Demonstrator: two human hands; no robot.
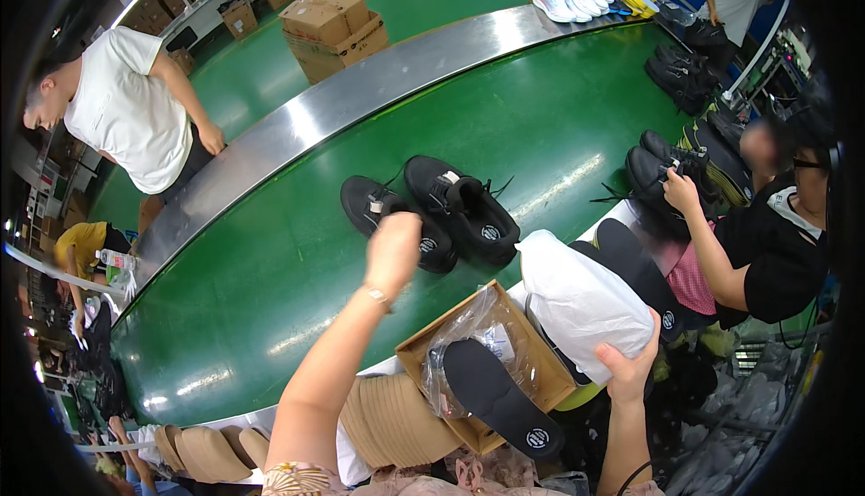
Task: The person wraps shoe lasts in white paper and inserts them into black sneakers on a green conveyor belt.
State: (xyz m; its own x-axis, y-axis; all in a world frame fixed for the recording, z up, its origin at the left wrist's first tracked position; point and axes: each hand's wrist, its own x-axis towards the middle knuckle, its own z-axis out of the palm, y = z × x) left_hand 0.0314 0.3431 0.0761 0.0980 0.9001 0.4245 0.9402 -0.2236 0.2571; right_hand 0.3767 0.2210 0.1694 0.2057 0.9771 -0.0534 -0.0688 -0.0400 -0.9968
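Looks like a shoe-finishing step imo: right hand (628,370) pinching flat white paper sheets (577,302), left hand (394,251) over a black lace-up shoe (362,200) on the glossy green bench (234,316), fingers too hidden to tell, so next probably calls for steadying that shoe.

The wide head view looks down; the bare left hand (394,251) and bare right hand (628,368) are near. It faces across the flat, glossy green surface (261,262) toward a silver metal rail (405,70).
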